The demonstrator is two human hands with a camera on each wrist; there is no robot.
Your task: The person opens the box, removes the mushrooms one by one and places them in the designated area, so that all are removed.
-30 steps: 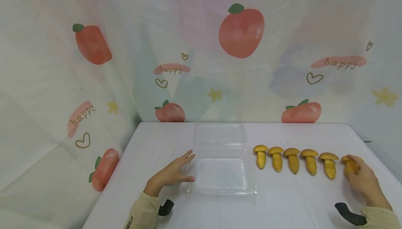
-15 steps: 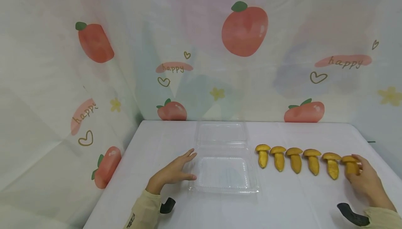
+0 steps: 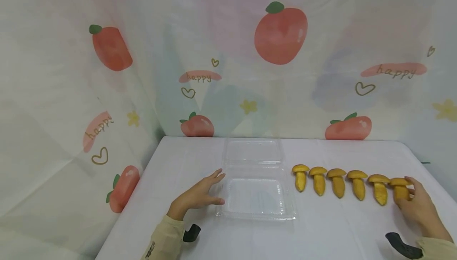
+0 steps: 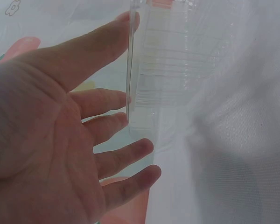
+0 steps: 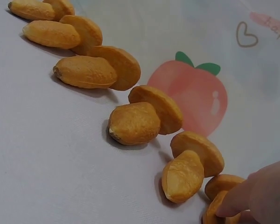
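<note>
A clear plastic clamshell box point(image 3: 255, 196) stands with its lid folded back. My left hand point(image 3: 196, 194) is at its left side, fingers spread and fairly straight; in the left wrist view the thumb and some fingertips meet the box's thin rim point(image 4: 129, 70). Right of the box, several yellow-brown mushrooms point(image 3: 338, 182) lie in a row, caps away from me. My right hand point(image 3: 421, 208) holds the mushroom at the right end point(image 3: 400, 190) by its stem, thumb in front and fingers on the far right. That mushroom's stem is partly hidden by the hand.
A white cloth covers the table point(image 3: 321, 236). Behind and to the left hangs a pale curtain point(image 3: 228, 105) printed with fruit and words. Black curved bands point(image 3: 403, 246) show by both wrists.
The right hand has slid off the end mushroom's cap to its right side and stem. That mushroom now sits closer to its neighbour. The left hand stays by the box.
</note>
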